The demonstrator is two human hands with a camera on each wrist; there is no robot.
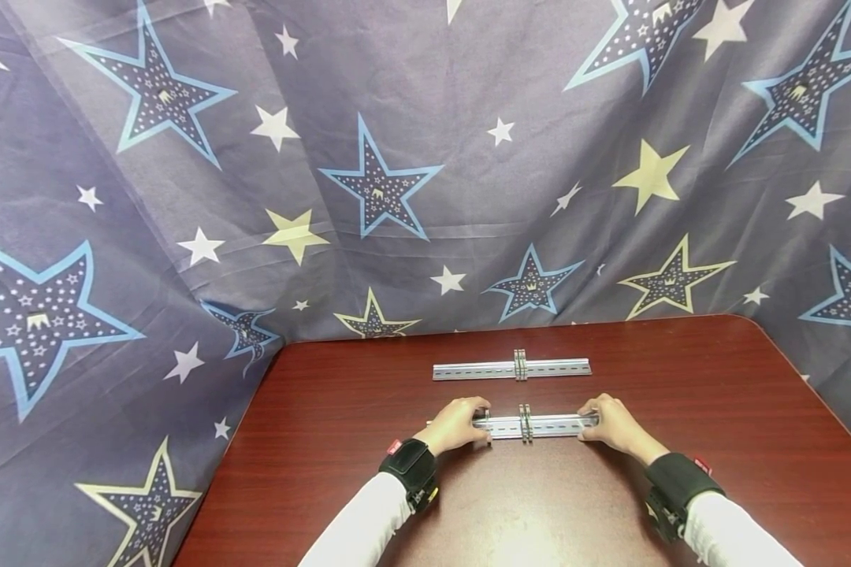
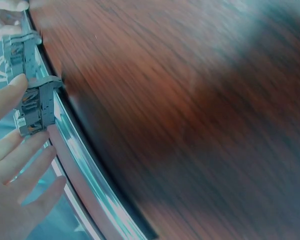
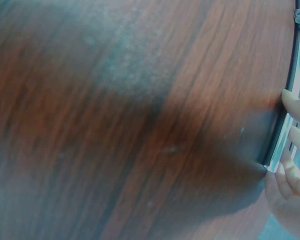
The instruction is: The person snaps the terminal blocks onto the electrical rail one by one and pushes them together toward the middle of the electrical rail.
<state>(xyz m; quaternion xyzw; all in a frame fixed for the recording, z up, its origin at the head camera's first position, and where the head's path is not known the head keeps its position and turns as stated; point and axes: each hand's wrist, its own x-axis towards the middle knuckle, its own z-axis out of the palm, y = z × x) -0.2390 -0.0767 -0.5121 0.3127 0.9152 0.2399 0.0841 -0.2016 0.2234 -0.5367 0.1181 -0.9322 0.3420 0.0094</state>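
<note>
In the head view a slotted metal DIN rail lies crosswise between the two hands, with a pair of slim grey terminal blocks clipped near its middle. My left hand is at the left part of this rail. Its thumb and fingers pinch another grey terminal block, which sits across the rail in the left wrist view. At the rail's right end, my right hand grips it, thumb on the near edge and fingers on the far side. That end of the rail also shows in the right wrist view.
A second DIN rail lies farther back, parallel to the first, with terminal blocks clipped near its middle. Both rest on a reddish-brown wood-grain table. A star-patterned grey cloth hangs behind and beside the table.
</note>
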